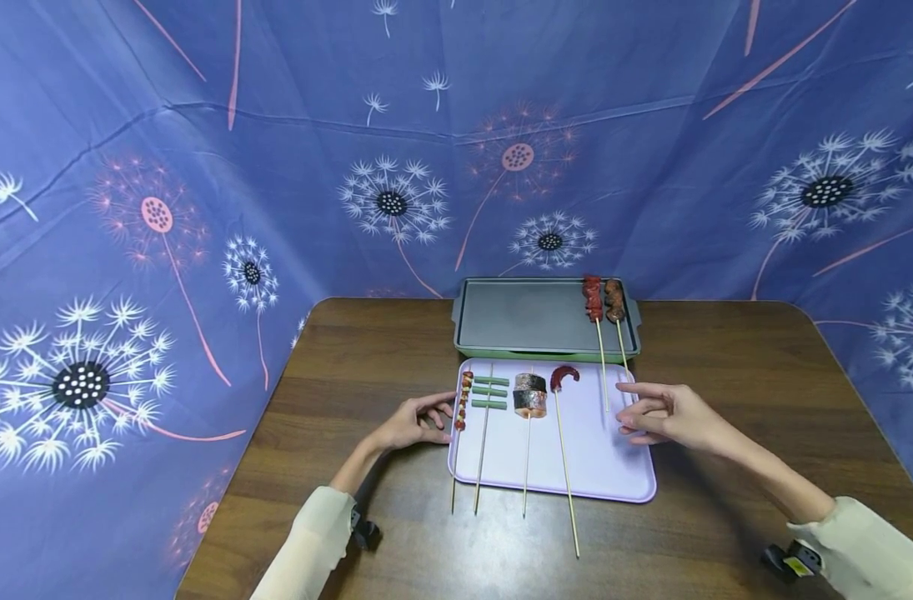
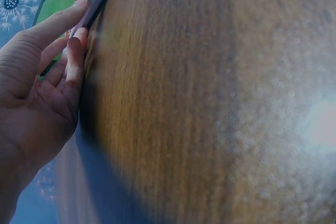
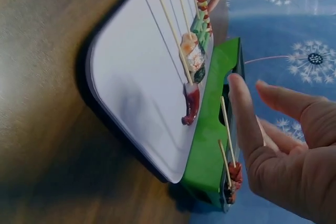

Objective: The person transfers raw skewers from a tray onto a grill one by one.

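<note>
"How is our grip?"
"Relaxed: our left hand (image 1: 418,419) touches the left edge of the tray (image 1: 602,462); our right hand (image 1: 669,412), fingers loose and unloaded, is near its right edge."
"And our skewers (image 1: 530,395)?"
"Four lie on the tray, two on the griddle (image 1: 524,315) behind."

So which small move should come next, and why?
Probably the right hand should move left and pinch the wooden stick of the dark-red curled skewer: that hand looks empty, and this skewer is the nearest to it of four on the lilac rectangular tray. Two meat-like skewers already lie on the dark grey rectangular griddle.
</note>
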{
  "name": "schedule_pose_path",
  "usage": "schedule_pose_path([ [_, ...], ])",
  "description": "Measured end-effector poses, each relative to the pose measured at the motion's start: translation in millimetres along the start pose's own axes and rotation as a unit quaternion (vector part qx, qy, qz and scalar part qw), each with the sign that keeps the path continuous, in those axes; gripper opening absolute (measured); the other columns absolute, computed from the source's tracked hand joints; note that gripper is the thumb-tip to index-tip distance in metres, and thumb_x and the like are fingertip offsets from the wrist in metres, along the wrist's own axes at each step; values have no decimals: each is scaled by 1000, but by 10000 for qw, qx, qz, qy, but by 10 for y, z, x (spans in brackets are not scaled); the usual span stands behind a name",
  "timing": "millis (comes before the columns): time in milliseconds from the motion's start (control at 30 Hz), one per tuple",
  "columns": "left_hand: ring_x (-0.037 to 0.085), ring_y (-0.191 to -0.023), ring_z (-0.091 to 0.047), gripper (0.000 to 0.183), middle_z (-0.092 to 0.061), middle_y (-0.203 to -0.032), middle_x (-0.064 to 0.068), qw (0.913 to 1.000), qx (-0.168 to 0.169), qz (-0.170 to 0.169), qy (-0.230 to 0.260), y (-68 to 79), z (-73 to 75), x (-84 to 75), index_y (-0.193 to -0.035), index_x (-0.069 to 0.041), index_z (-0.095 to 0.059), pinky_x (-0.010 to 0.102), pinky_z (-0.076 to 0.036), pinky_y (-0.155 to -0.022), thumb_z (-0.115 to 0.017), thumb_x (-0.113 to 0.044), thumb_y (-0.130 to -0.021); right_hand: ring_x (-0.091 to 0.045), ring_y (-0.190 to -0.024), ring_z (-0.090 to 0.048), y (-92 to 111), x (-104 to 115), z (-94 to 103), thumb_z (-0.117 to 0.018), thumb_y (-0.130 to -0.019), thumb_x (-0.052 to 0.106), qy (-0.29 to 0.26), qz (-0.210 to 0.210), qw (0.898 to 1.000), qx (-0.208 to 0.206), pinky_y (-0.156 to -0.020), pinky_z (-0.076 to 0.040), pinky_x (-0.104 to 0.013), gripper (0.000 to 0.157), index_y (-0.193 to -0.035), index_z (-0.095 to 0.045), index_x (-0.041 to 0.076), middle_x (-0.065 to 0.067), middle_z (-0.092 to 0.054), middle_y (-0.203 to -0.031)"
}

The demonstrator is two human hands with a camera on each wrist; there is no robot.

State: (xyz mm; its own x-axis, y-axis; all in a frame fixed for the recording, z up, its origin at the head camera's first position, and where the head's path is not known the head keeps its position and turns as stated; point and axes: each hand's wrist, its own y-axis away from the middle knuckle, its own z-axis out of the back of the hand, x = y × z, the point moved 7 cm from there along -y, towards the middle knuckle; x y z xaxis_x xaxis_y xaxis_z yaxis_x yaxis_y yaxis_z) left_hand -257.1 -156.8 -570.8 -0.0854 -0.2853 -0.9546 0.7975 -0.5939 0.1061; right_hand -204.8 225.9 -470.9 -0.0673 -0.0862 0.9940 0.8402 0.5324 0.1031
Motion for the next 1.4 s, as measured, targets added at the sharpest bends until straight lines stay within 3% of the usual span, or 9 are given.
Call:
schedule_pose_path([
  [133, 10, -91, -60, 77, -62, -123, 30, 10000, 5, -36, -41, 12, -5, -19, -151, 3, -45, 16, -50, -71, -81, 3, -83, -9, -97, -74, 113, 2, -150, -55, -97, -13, -335, 526, 9971, 428, -79, -62, -34, 61, -133, -61, 35, 3, -78, -106],
  [300, 9, -91, -60, 77, -62, -122, 28, 9999, 36, -106, -52, 9, -3, -14, -151, 3, -44, 17, -50, -71, -81, 0, -83, -9, -101, -74, 215, -59, -379, -53, -97, -15, -528, 874, 9921, 725, -80, -62, -35, 64, -138, -59, 33, 3, -77, -110],
  [433, 8, -90, -61, 76, -64, -119, 22, 9993, 51, -361, -108, 8, -1, -18, -150, 4, -45, 17, -50, -69, -82, -2, -84, -10, -97, -74, 262, -216, -542, -55, -97, -13, -629, 778, 9921, 752, -79, -62, -35, 62, -138, -59, 33, 2, -77, -109],
  [500, 7, -90, -61, 76, -64, -118, 20, 9989, 65, -455, -111, 16, -3, -23, -150, 5, -45, 17, -50, -69, -81, -1, -84, -10, -95, -74, 280, -321, -612, -56, -97, -12, -691, 671, 9928, 713, -78, -62, -34, 58, -139, -59, 29, -1, -77, -107],
  [633, 7, -90, -61, 76, -64, -120, 23, 9993, 79, -349, -70, 21, -21, -9, -150, 5, -45, 16, -50, -69, -82, -1, -83, -12, -94, -75, 323, -546, -744, -56, -99, -9, -894, 390, 9933, 618, -79, -62, -35, 49, -146, -45, -10, -6, -76, -106],
  [733, 10, -91, -61, 78, -63, -123, 28, 9999, 46, -112, -8, 12, -29, 8, -151, 3, -45, 16, -50, -70, -82, 1, -82, -15, -95, -75, 352, -682, -826, -56, -100, -7, -973, 167, 9937, 538, -80, -62, -36, 58, -141, -24, -30, -9, -76, -107],
  [1000, 19, -93, -61, 77, -61, -123, 31, 10000, -57, -33, -68, -5, -11, -6, -150, 4, -45, 16, -49, -70, -81, 3, -83, -18, -97, -76, 398, -838, -972, -58, -101, 0, -1177, -234, 9923, 301, -82, -62, -35, 67, -147, -17, -26, -17, -76, -111],
  [1200, 13, -91, -60, 77, -62, -123, 31, 10000, -71, -36, -17, -3, -14, -24, -150, 3, -46, 15, -49, -69, -81, 4, -82, -18, -100, -75, 422, -941, -1150, -59, -100, -2, -1631, -329, 9852, 420, -84, -61, -35, 77, -151, -5, -20, -17, -75, -115],
  [1400, 10, -90, -59, 77, -62, -122, 31, 10000, -59, -66, -18, 11, -22, -37, -150, 4, -46, 15, -49, -68, -81, 4, -82, -20, -99, -75, 433, -978, -1258, -63, -96, -5, -1803, -237, 9824, 419, -82, -62, -38, 83, -154, -5, -16, -21, -71, -118],
])
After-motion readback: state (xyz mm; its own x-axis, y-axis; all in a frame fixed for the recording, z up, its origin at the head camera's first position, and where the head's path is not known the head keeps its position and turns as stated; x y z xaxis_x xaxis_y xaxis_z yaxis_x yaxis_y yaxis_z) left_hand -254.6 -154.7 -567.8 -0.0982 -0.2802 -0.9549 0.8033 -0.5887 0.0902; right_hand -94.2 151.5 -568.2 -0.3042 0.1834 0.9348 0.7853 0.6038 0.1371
